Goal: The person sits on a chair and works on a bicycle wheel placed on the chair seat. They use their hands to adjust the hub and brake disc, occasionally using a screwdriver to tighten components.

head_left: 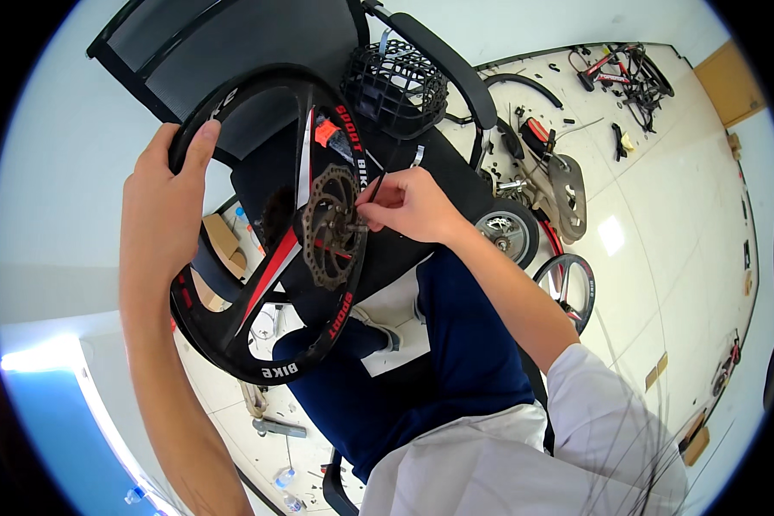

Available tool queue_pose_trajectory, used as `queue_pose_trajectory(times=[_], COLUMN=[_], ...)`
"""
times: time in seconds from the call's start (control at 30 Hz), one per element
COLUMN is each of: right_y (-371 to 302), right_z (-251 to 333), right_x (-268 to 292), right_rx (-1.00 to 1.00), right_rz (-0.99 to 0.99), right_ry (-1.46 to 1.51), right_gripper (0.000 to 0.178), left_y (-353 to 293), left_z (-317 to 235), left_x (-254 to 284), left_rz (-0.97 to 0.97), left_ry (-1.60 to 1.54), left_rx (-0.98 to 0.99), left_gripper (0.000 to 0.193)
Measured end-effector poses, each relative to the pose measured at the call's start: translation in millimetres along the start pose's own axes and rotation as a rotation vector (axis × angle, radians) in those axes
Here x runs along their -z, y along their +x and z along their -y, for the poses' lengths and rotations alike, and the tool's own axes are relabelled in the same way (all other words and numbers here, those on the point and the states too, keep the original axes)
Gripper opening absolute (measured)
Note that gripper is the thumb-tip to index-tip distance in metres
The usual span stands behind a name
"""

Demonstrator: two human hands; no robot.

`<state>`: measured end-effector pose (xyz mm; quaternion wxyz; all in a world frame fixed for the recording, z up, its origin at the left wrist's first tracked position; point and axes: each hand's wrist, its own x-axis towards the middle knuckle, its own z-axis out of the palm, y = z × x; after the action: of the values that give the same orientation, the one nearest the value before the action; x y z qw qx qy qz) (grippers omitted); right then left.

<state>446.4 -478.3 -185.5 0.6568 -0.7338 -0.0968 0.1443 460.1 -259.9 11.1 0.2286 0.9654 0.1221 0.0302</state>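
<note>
The right hand's (414, 205) fingers hide the tiny part they touch at the wheel's (271, 268) middle. The wheel covers some of the black chair (262, 47). The top edge cuts off the chair's back. Some dark floor bits (554, 67) look too small to name.

Red lettering (340, 316) and white lettering (279, 371) line the round, black-red-white bicycle wheel (271, 268); small white letters (591, 291) mark a second, red-spoked black wheel (586, 311).

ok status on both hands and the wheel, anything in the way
Left hand gripping wheel. Right hand at its axle end. Black basket beyond wheel; nothing visibly blocking either hand.
</note>
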Motion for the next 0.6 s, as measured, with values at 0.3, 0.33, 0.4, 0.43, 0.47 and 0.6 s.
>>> queue_pose_trajectory(times=[0.3, 0.33, 0.4, 0.43, 0.47, 0.6], right_y=[-5, -6, -9, -10, -9, -12], right_z=[-29, -33, -44, -61, -77, -88], right_x=[-13, -10, -3, 3, 6, 9], right_rx=[-0.229, -0.240, -0.297, -0.293, -0.289, -0.245], right_rz=[-0.098, -0.111, -0.105, -0.086, -0.066, -0.118], right_ry=[0.371, 0.293, -0.118, -0.293, -0.468, -0.568], right_gripper=[0.016, 0.015, 0.021, 0.024, 0.026, 0.033], left_y=[2, -1, -6, -5, -4, -6], left_z=[9, 7, 0, 0, 0, 0], left_x=[-1, 0, 4, 4, 3, 4], left_rz=[-0.017, -0.005, 0.016, 0.013, 0.011, 0.011], left_ry=[-0.023, -0.022, -0.023, -0.024, -0.025, -0.058], left_rx=[-0.035, -0.001, 0.061, 0.055, 0.047, 0.028], left_gripper=[0.053, 0.053, 0.053, 0.053, 0.052, 0.052])
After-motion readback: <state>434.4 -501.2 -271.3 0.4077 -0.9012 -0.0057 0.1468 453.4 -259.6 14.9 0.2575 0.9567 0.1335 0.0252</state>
